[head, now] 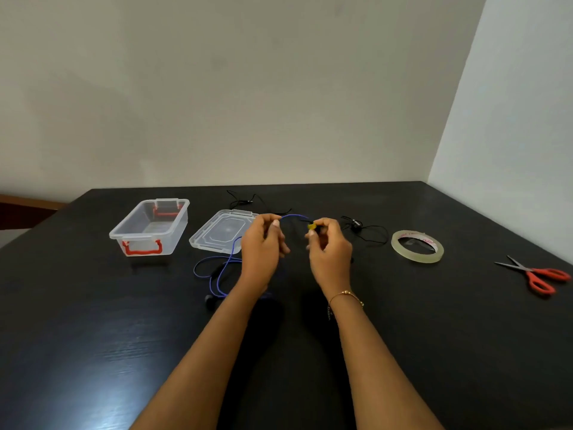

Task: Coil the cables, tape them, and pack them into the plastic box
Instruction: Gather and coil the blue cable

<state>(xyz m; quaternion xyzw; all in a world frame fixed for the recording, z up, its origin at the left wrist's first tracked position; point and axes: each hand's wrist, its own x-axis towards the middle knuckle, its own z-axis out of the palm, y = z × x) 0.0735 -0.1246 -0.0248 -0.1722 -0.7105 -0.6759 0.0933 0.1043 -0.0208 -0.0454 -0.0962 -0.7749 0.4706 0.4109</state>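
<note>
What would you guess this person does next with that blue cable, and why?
Probably wind the first loop: the right hand pinches the blue cable at its yellow end, the left hand holds it further along, and the rest trails uncoiled on the table.

We're seeing the blue cable (227,268) trailing loose loops on the table, black cables (366,228) lying uncoiled behind, the clear tape roll (417,245) lying flat at right, and the clear red-handled plastic box (151,228) sitting open beside its lid (221,232).
</note>
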